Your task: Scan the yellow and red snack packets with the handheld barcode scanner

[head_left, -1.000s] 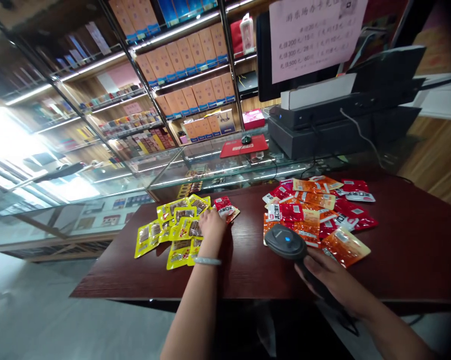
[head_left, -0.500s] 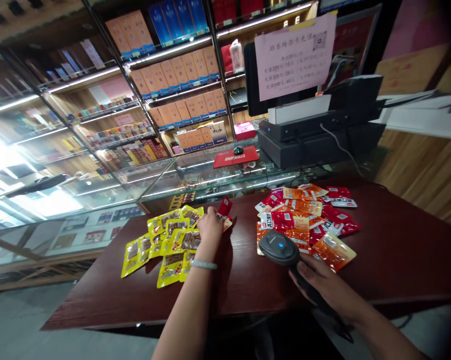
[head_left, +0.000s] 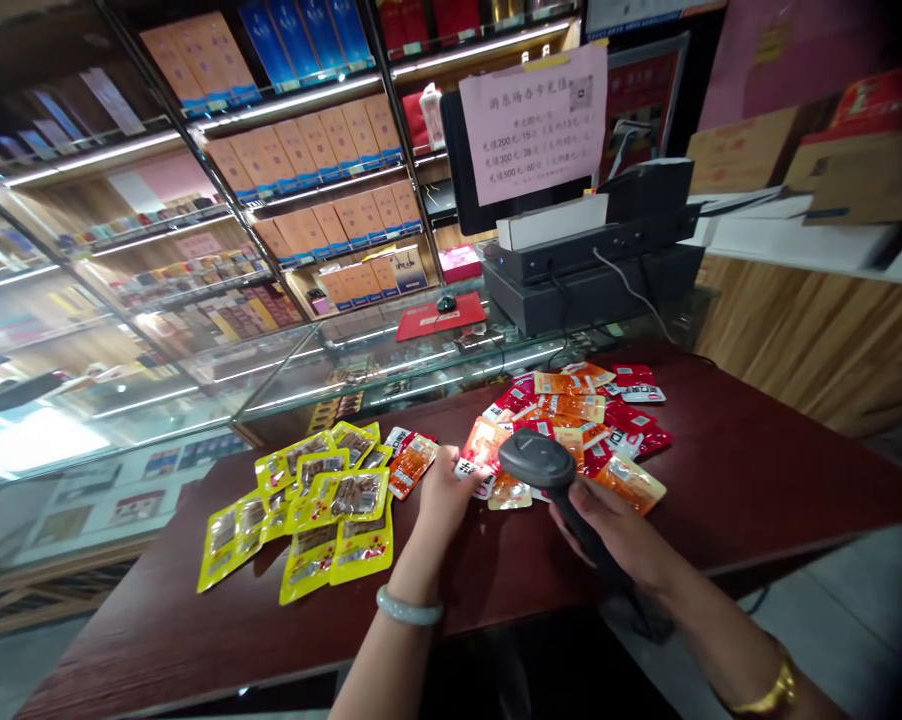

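Note:
My right hand [head_left: 608, 520] is wrapped around the handle of a black barcode scanner [head_left: 537, 458], its head over the near left side of a pile of red and orange snack packets [head_left: 571, 408]. My left hand [head_left: 447, 490] pinches the edge of a red-and-white snack packet [head_left: 482, 442] just left of the scanner head, and a reddish glow lies on that packet. Left of this hand, a few red and orange packets [head_left: 413, 465] lie beside a spread of yellow snack packets [head_left: 357, 495]. The scanner head hides part of the pile.
The dark red table [head_left: 736, 450] carries the packets. Behind it stand a glass counter [head_left: 331, 370] with a red mouse pad [head_left: 440, 316], and a black cash-register unit [head_left: 593, 275] with a pink notice [head_left: 533, 125] above. Shelves of boxes [head_left: 301, 150] line the back.
My left hand has moved from beside the yellow packets to the right-hand pile, leaving red and orange packets there, and now grips another packet. The scanner is nearer this hand. The view has turned right.

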A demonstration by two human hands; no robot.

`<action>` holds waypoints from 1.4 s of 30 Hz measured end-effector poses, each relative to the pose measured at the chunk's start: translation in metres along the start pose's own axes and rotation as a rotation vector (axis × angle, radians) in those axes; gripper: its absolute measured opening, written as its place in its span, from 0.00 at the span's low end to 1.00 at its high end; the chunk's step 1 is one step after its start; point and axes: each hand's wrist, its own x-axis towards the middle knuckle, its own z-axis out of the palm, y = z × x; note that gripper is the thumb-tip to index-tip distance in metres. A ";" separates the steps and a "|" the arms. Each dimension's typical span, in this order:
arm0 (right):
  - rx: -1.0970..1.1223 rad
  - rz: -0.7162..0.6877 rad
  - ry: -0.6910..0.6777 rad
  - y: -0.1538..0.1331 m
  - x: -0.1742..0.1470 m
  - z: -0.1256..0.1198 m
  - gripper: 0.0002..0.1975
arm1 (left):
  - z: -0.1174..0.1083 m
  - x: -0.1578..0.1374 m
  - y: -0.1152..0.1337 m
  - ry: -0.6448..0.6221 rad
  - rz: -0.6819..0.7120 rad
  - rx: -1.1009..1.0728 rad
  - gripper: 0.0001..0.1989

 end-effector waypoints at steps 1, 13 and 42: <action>0.003 -0.002 0.004 0.001 0.000 0.000 0.27 | 0.002 0.001 -0.002 -0.009 -0.007 -0.028 0.15; -0.034 0.076 0.066 0.005 -0.002 0.000 0.26 | 0.040 0.027 0.028 -0.177 0.100 -0.373 0.25; -0.077 0.011 -0.050 0.011 0.012 0.006 0.25 | -0.027 0.013 0.011 0.020 0.074 0.482 0.04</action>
